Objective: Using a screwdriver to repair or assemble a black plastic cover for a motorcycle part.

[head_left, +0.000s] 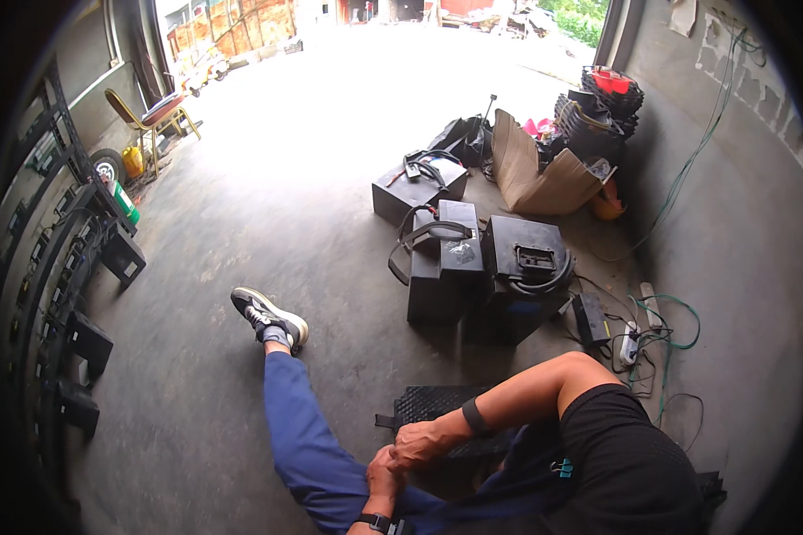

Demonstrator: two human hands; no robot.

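My left hand [383, 474] and my right hand [421, 443] meet above my lap, touching each other with their fingers closed. Whatever they may hold between them is hidden or too small to name. Just beyond the hands lies a black block with a bumpy, grid-like top [433, 403], partly covered by my right forearm. A short dark tab sticks out from its left side. My left leg, in blue trousers, stretches forward over the floor.
Black boxes with straps and cables, a tall one [446, 276], one with a socket [522, 245] and a lower one [401, 196], stand ahead. A power brick [591, 319] and tangled cables lie right. Cardboard [544, 183] leans behind. A black rack [53, 267] lines the left.
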